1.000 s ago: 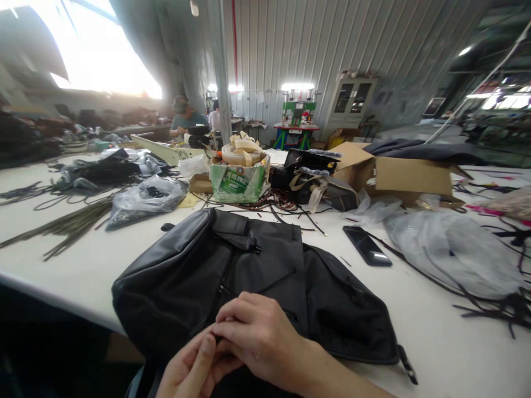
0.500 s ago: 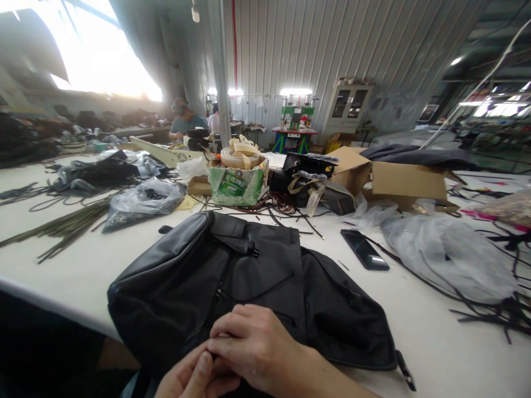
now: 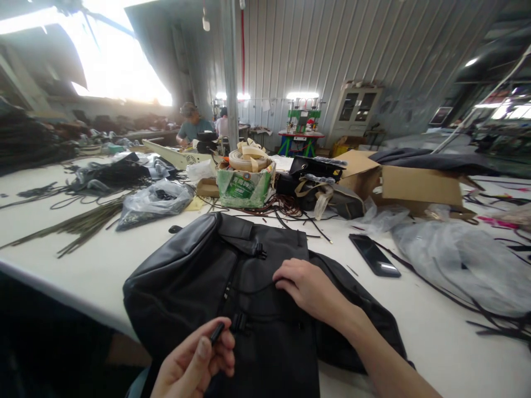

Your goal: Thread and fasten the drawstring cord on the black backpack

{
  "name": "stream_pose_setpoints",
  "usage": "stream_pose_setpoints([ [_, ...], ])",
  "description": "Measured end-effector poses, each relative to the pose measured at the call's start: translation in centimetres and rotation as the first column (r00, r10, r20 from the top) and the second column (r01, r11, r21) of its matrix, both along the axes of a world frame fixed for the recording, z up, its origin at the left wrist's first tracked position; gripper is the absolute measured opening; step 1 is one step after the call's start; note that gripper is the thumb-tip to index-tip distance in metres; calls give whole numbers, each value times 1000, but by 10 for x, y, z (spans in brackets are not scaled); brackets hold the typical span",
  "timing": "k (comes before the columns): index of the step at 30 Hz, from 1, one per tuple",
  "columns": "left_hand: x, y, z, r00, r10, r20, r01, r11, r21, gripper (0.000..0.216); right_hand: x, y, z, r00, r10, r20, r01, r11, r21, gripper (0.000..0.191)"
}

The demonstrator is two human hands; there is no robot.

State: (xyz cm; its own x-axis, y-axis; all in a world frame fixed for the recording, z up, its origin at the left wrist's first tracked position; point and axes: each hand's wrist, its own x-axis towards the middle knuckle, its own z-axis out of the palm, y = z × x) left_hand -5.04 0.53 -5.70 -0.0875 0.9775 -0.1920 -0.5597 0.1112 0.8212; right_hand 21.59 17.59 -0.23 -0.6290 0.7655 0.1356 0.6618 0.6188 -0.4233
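Observation:
A black backpack (image 3: 178,282) lies on the white table in front of me. My left hand (image 3: 199,354), near its lower left part, pinches a small black cylinder-shaped piece (image 3: 217,333) between thumb and forefinger. Over the middle of the bag, my right hand (image 3: 307,287) has its thumb and fingers closed on a thin black cord (image 3: 257,289). That cord runs left across the bag's face towards the zipper (image 3: 227,290). One black buckle (image 3: 260,251) sits on the upper flap, and a second buckle (image 3: 239,322) is beside my left fingertips.
A phone (image 3: 375,255) and a clear plastic bag (image 3: 460,265) lie to the right. Behind the backpack stand a green box (image 3: 243,188) with rolled strips and an open cardboard box (image 3: 418,188). Flat cords (image 3: 89,221) spread at left. A co-worker (image 3: 193,124) sits farther back.
My hands were together at the bag's lower edge. The right hand has moved up and right to the cord; the left stays low with the black piece now showing. The view has shifted slightly.

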Motion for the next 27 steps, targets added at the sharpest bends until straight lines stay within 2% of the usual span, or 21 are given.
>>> stream_pose_setpoints([
  [3, 1, 3, -3, 1000, 12, 22, -12, 1000, 28, 48, 0, -2, -1, 994, -45, -97, 45, 999, -2, 19],
  [6, 4, 5, 4, 1000, 30, 3, -30, 999, 19, 48, -4, -11, 2, 946, -84, -314, 25, 982, -188, 17],
  [9, 7, 10, 18, 999, 26, -27, -25, 999, 20, 50, -11, -21, 8, 823, -140, -551, -70, 937, -342, 29],
  [13, 13, 25, 36, 998, -1, -60, 4, 998, 64, 49, -14, -28, 14, 696, -108, -710, -88, 968, -234, 37],
  [17, 25, 47, 47, 999, -17, -38, 20, 996, 82, 52, -10, -31, 18, 682, -58, -729, -69, 987, -143, 37],
  [20, 40, 63, 47, 998, -69, -10, 69, 995, 76, 52, -10, -36, 18, 676, 4, -737, -130, 985, -114, 30],
  [23, 54, 74, 42, 990, -136, -26, 138, 987, 76, 52, -14, -40, 15, 648, 18, -761, -186, 973, -136, 30],
  [27, 62, 82, 34, 974, -199, -107, 205, 977, 51, 44, -13, -38, 12, 675, -2, -738, -150, 979, -139, 20],
])
